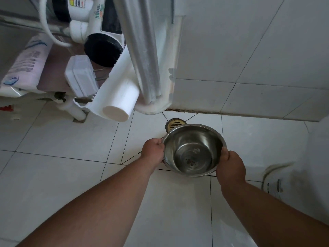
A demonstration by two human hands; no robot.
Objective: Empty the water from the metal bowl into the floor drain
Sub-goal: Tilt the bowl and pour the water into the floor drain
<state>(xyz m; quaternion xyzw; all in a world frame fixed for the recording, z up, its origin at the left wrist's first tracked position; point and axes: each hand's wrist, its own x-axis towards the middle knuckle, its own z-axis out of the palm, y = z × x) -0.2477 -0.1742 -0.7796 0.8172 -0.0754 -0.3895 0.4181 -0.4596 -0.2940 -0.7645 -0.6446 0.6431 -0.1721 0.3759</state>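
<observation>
Left hand fingers curled tight round the left rim of the metal bowl, thumb side on top, rest hidden under the edge. Right hand same on the right rim: thumb pressed over the lip, other fingers out of sight beneath. Both clamped on the bowl, no gap.

Two-hand grip on opposite sides, probably to keep the bowl steady and control the tip. Bowl held up off the tiled floor, mouth toward the camera, roughly level or slightly tilted away; can't tell exactly. Inside looks mostly bare steel with a few dark specks at the bottom; how much water is in it is unclear.

Far rim overlaps the brass floor drain, which sits just beyond the bowl near the wall corner, so it's lined up for pouring forward. A white pipe and a metal post stand to the left, clear of the bowl.
</observation>
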